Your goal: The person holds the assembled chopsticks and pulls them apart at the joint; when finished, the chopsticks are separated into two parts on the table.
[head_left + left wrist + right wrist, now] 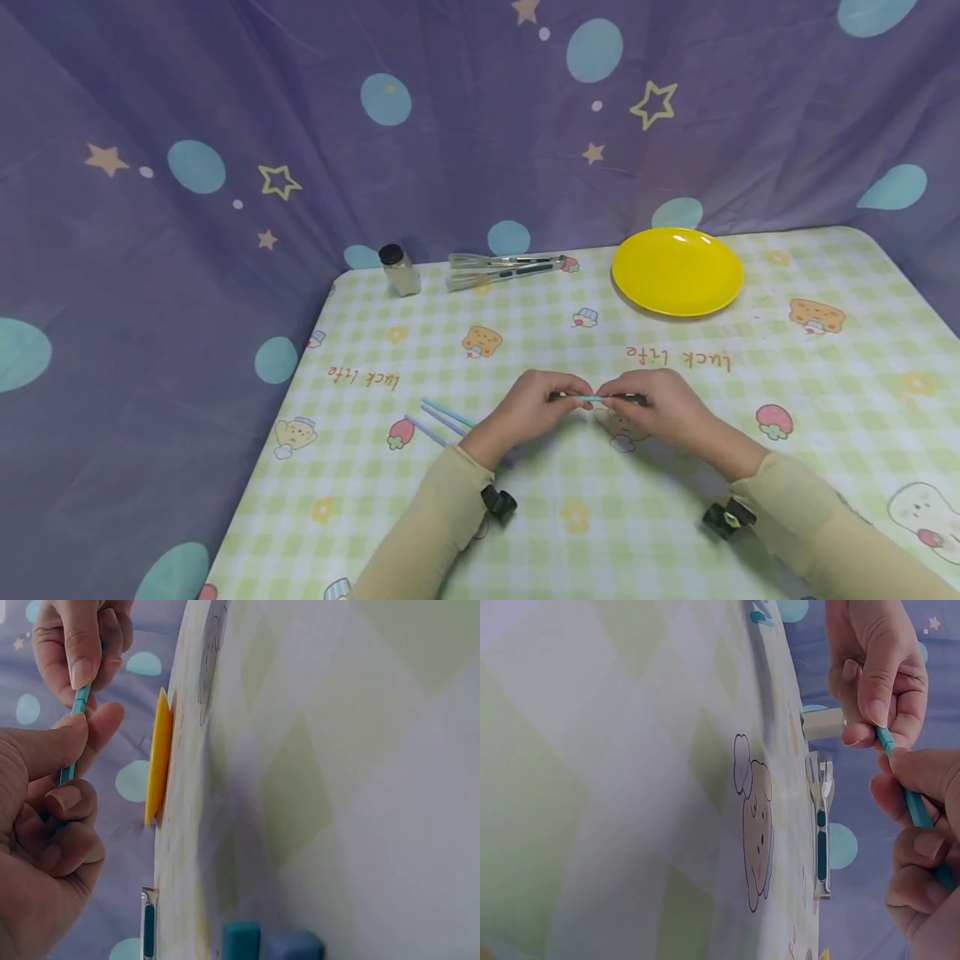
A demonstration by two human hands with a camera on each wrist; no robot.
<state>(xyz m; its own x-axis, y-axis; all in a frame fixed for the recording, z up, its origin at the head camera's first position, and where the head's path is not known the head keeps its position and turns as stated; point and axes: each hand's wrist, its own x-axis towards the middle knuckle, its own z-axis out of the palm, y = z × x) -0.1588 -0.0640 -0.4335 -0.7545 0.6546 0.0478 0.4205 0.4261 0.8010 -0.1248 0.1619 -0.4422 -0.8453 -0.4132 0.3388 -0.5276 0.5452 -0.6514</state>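
Stick (916,808) in left hand (534,407) and right hand (666,406), far table edge (588,255) well beyond

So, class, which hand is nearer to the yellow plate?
Right. The right hand is almost straight in front of the yellow plate; the left hand is also in front, but off to its left.

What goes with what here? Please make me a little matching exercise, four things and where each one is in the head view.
Things:
1. Yellow plate
2. Metal tongs
3. Black-lidded jar
4. Teal stick

Places:
A. Between the fingers of the left hand and right hand
B. At the back, left of the tongs
C. At the back, right of the tongs
D. At the back, between jar and plate

Right pairs: 1-C, 2-D, 3-B, 4-A.
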